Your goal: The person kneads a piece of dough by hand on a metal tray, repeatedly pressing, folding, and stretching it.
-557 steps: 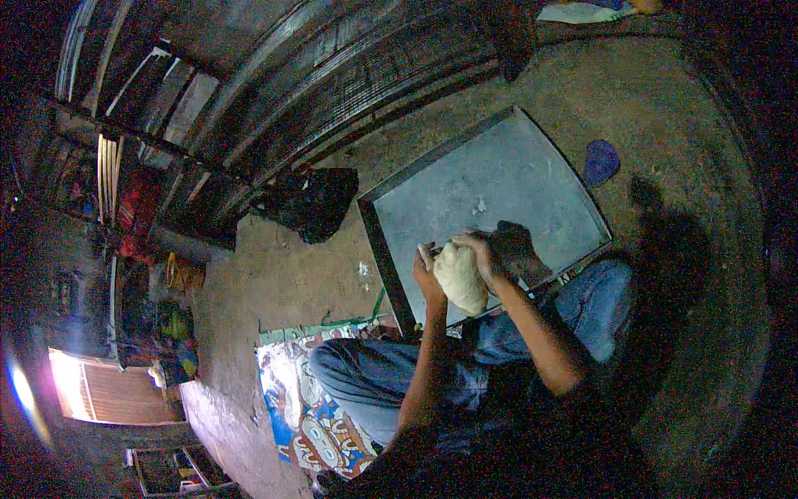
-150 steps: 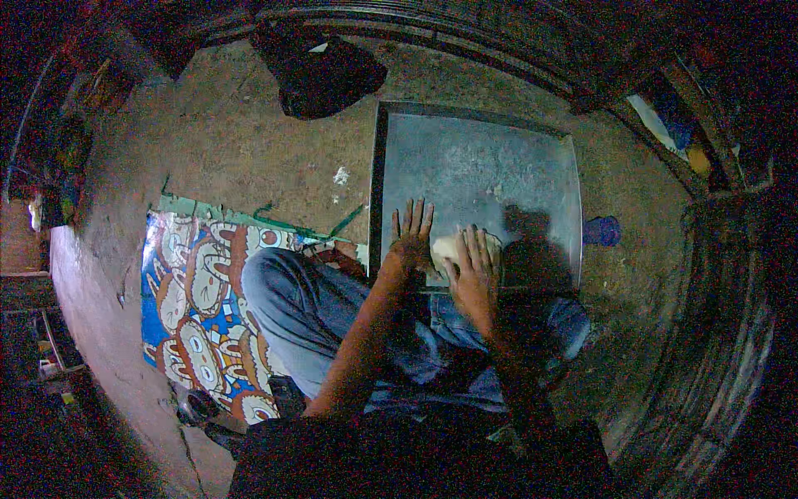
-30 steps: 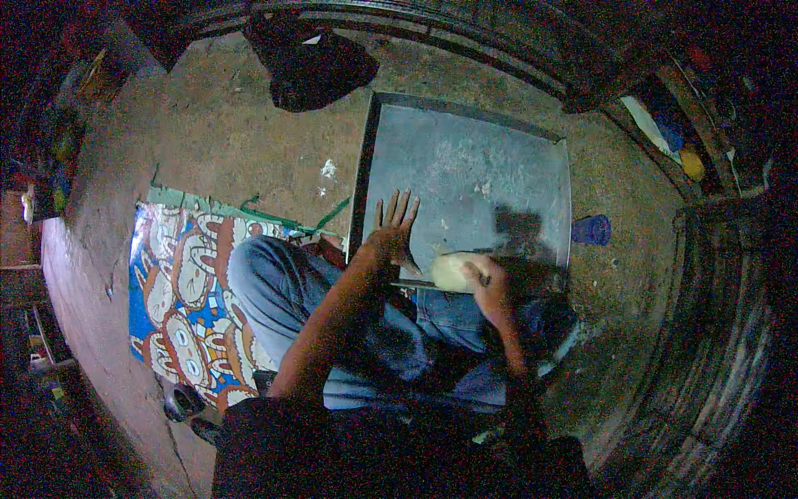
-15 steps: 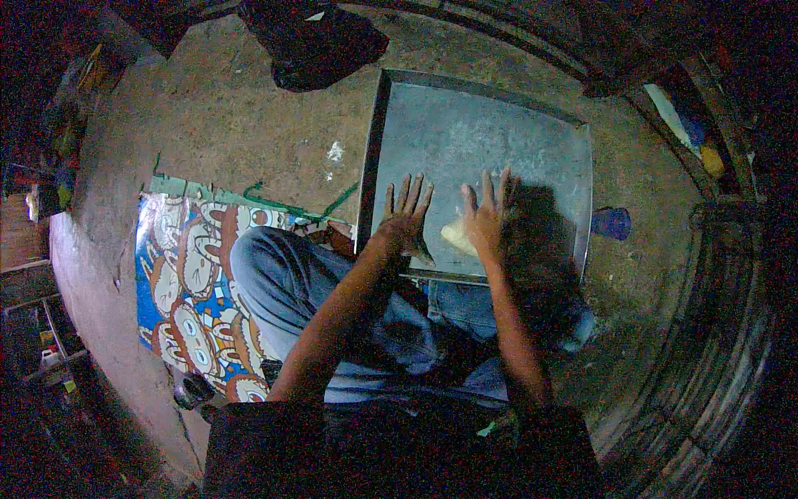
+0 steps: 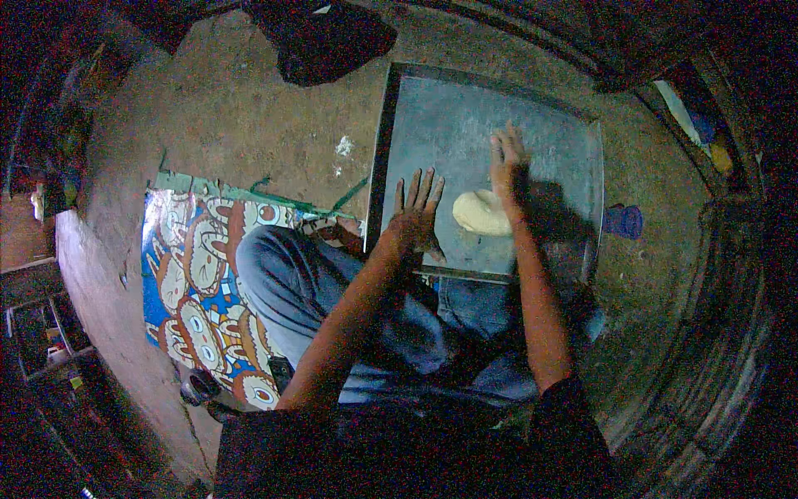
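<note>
A lump of pale dough (image 5: pixel 483 212) with a smooth, rounded top rests on a shallow grey tray (image 5: pixel 449 108) that has a raised dark rim. My left hand (image 5: pixel 416 218) is spread over the tray's near left part, fingers apart, to the left of the dough and not touching it. Just past the dough's right side is my right hand (image 5: pixel 509 166), its fingers stretched toward the tray's far side and slightly blurred. Its wrist overlaps the dough's right edge; whether they touch I cannot tell. Nothing is held in either hand.
To the left lies a mat (image 5: pixel 191 324) with cartoon figures. A purple cup (image 5: pixel 625 221) stands right of the tray, and a black bag (image 5: pixel 328 41) lies beyond it. White powder (image 5: pixel 343 146) spots the floor. My bent knee (image 5: pixel 274 262) is close to the tray.
My right hand has moved off the dough, forward and right, uncovering more of it. My left hand stays spread in about the same place on the tray.
</note>
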The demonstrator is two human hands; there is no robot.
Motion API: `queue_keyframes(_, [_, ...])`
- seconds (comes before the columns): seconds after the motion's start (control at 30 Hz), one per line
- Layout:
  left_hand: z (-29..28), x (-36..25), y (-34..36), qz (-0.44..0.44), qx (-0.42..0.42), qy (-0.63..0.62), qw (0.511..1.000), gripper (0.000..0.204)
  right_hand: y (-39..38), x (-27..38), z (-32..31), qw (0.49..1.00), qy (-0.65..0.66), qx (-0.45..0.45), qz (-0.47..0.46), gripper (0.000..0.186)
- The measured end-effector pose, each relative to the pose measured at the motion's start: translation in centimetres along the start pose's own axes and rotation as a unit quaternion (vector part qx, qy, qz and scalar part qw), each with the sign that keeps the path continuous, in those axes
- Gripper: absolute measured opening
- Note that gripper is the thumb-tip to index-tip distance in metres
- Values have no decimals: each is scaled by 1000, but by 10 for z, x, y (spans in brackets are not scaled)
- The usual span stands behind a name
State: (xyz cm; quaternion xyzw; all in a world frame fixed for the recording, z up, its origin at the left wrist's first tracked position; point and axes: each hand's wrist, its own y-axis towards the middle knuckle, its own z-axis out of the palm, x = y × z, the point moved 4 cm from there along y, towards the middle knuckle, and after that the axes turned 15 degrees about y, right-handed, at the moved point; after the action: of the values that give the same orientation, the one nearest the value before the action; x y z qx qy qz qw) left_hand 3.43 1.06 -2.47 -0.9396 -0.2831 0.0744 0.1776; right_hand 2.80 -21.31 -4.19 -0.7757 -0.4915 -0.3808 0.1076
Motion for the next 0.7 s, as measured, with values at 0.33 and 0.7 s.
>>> queue_keyframes(0.33, [11,6,-6,-6,-4,-22,1000,166,-97,28,-17,954,-294,62,-19,58])
queue_keyframes(0.7, [-3,-3,-2,6,-3,1,1000,165,47,-73,5,965,-181,-4,190,66])
